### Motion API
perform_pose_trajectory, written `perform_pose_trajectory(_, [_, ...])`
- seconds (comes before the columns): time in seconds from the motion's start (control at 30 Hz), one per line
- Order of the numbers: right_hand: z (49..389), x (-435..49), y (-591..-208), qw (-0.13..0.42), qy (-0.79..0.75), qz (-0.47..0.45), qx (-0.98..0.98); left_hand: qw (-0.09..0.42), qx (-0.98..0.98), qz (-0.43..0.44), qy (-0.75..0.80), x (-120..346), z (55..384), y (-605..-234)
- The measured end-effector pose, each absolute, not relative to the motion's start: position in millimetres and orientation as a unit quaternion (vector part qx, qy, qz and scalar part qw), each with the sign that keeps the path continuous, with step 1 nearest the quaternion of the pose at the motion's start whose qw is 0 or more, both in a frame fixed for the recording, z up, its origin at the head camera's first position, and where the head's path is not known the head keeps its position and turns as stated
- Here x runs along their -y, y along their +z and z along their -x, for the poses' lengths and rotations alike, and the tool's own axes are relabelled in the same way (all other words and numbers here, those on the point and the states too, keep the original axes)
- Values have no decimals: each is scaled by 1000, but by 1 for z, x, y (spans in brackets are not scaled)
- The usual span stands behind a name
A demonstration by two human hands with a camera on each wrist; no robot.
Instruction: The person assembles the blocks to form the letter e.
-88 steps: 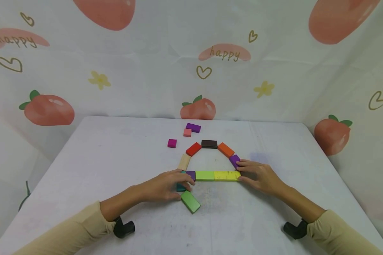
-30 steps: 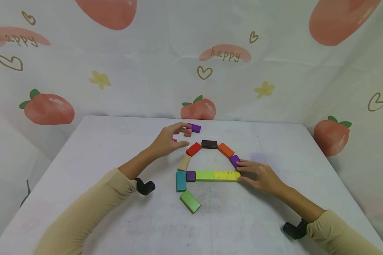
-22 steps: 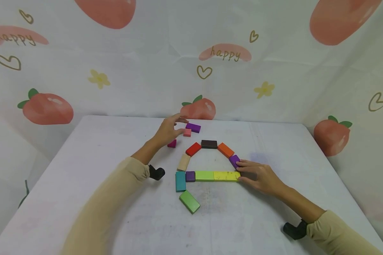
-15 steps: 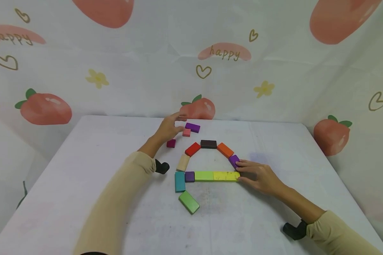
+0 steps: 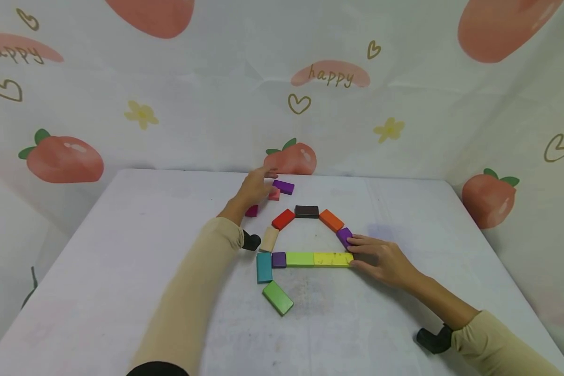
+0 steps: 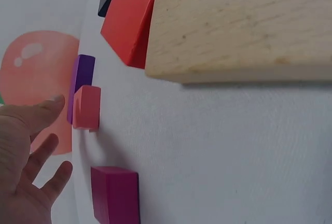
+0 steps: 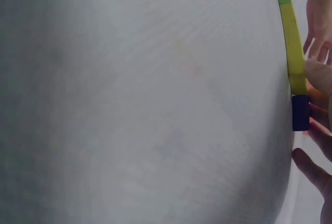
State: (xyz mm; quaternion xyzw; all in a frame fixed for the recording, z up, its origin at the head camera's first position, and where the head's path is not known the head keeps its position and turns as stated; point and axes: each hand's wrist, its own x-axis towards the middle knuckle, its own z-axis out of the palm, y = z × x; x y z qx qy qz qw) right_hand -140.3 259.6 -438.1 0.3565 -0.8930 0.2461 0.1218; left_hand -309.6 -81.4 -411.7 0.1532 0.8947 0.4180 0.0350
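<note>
My left hand (image 5: pixel 255 187) reaches to the back of the table, beside a salmon-pink block (image 5: pixel 274 195) and a purple block (image 5: pixel 283 187). In the left wrist view the left hand (image 6: pixel 26 156) has spread fingers and nothing between them; the pink block (image 6: pixel 87 107) lies just past the thumb. My right hand (image 5: pixel 380 261) rests at the right end of the block outline, fingertips touching the purple block (image 5: pixel 344 237) and thumb at the yellow block (image 5: pixel 332 259). The right wrist view shows its thumb (image 7: pixel 317 76) against the yellow block (image 7: pixel 294 47).
Red (image 5: pixel 283 219), dark brown (image 5: pixel 307 211) and orange blocks (image 5: pixel 331 220) form an arch, with a beige block (image 5: pixel 269 238) at left. A light green block (image 5: pixel 300 259), small purple block (image 5: pixel 279 260), teal block (image 5: pixel 264 267) and green block (image 5: pixel 278 297) lie nearer. A magenta block (image 5: pixel 251 211) lies under the left wrist.
My left hand has left the teal block and moved to the back, by the pink and purple blocks, its forearm shifting right. My right hand has stayed in place.
</note>
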Motion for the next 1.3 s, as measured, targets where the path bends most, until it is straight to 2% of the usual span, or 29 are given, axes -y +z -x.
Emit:
perform_pose_trajectory(1.0, [140,-259,-437,119,241,-349,898,69,-917,-121,373,65,311,-412])
perform_pose_trajectory(1.3, [140,-259,-438,127,242,-354,895,56,-915,-114,383,67,310,-412])
